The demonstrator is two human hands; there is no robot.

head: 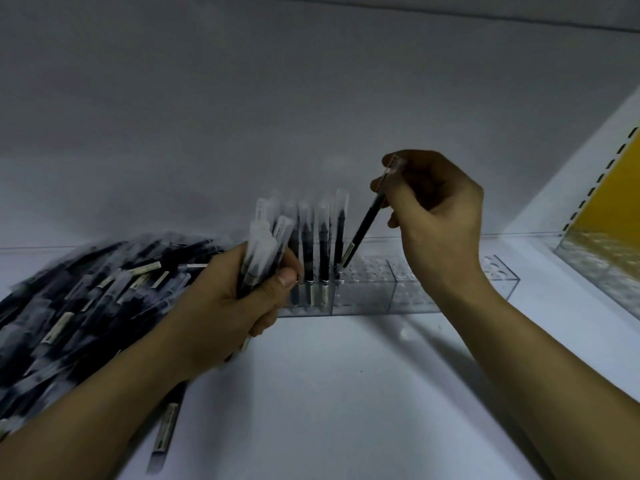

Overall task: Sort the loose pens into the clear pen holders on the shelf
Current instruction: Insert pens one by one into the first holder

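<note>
The right grip (433, 216) pinches a black, clear-capped pen (362, 230) tilted toward one o'clock over the holder (363, 296); the left grip (235, 303) clutches a bundle (263, 247).

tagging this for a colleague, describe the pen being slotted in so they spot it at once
Mid-picture stands the clear pen holder, with upright pens at its left end. Just right of them, the right hand pinches one dark pen. Unlike its neighbours it slants, lower end at the holder's top.

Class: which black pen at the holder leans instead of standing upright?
The black pen pinched by the right hand; its neighbours stand upright in the clear holder.
</note>
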